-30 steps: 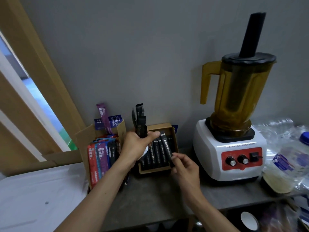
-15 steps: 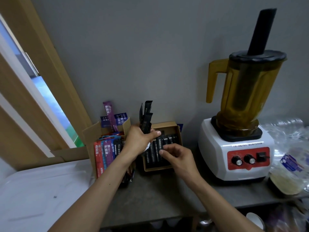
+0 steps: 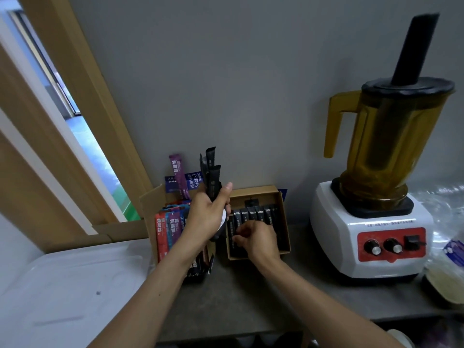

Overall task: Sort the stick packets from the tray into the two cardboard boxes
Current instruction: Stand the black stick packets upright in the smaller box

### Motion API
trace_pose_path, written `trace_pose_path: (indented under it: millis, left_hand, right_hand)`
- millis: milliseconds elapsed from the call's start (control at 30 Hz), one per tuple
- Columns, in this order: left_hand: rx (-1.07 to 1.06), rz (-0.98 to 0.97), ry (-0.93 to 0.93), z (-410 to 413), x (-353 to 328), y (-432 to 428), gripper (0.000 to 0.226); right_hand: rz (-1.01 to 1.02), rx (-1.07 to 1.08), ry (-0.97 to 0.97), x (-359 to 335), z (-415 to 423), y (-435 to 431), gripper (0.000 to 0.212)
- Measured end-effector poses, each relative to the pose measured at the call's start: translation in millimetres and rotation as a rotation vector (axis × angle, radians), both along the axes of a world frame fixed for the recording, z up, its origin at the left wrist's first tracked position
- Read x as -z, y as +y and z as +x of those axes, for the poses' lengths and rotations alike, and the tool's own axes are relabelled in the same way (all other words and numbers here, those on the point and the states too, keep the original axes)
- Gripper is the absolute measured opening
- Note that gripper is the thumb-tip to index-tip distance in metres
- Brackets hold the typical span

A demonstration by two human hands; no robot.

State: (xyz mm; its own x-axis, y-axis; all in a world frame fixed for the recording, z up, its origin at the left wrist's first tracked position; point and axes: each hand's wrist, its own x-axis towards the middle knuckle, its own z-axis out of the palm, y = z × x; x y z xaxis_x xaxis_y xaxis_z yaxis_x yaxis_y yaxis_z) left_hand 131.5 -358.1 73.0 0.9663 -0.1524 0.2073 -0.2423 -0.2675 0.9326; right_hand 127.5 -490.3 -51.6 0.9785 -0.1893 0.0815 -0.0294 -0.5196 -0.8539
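Left hand (image 3: 206, 219) grips a black packet bundle (image 3: 213, 177) upright beside the right box (image 3: 282, 197). Right hand (image 3: 259, 238) curls into the boxed row (image 3: 253, 213); grip unclear. Risk: the loosely fanned bundle could slip and scatter.

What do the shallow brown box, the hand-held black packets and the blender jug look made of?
Shallow brown box: matte cardboard, folded walls. Black stick packets: probably plastic or foil film, thin with sealed tops. Amber blender jug: likely glossy translucent plastic, tinted see-through walls.
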Motion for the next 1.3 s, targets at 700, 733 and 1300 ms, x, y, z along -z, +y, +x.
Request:
trace_pose_path:
  millis: [700, 733, 1300]
  left_hand:
    - [0.064, -0.090, -0.020, -13.4, 14.3, -29.9, 0.028]
    - [0.068, -0.098, -0.020, -14.3, 13.3, -30.5, 0.026]
    - [0.100, 0.202, 0.029, -3.1, -7.3, -8.2, 0.045]
  right_hand:
    - [0.731, -0.063, -0.014, -68.5, -79.7, -14.7, 0.028]
    - [0.743, -0.072, 0.004, -68.0, -79.2, -15.1, 0.026]
    - [0.923, 0.062, -0.282, -37.0, -80.8, -32.2, 0.017]
